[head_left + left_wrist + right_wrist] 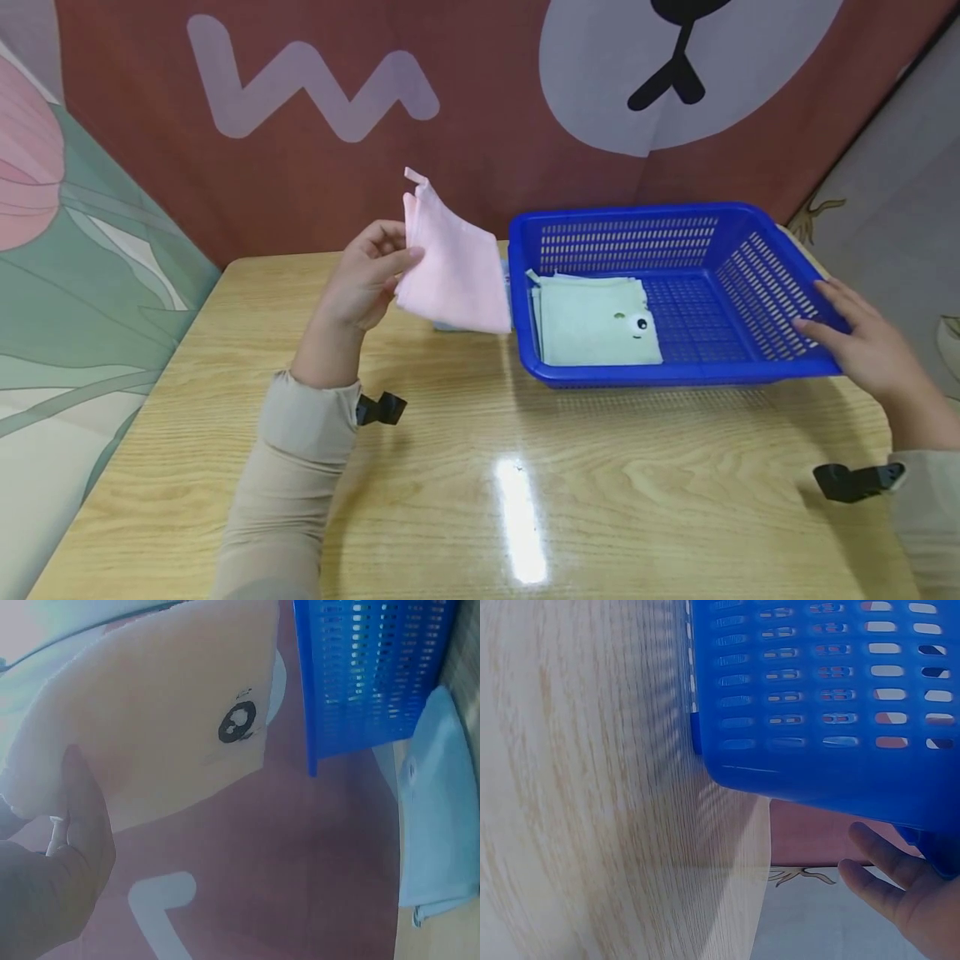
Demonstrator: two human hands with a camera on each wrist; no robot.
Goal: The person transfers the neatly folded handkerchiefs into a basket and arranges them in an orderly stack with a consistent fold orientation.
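Observation:
My left hand (367, 271) pinches a folded pink towel (457, 271) by its left edge, thumb on the near face. The towel hangs above the table, just left of the blue plastic basket (637, 372), its small loop pointing up. A black-and-white eye shows on the towel's face in the left wrist view. At the basket's right end, my right hand (873, 346) grips the rim, with the thumb over it and fingers outside. A folded pale green towel (592, 321) with an eye design lies in the basket's left part.
A folded light blue towel (442, 817) lies on the wooden table (600, 500) left of the basket, mostly hidden behind the pink one in the head view. A patterned cloth backdrop (480, 158) rises behind the table.

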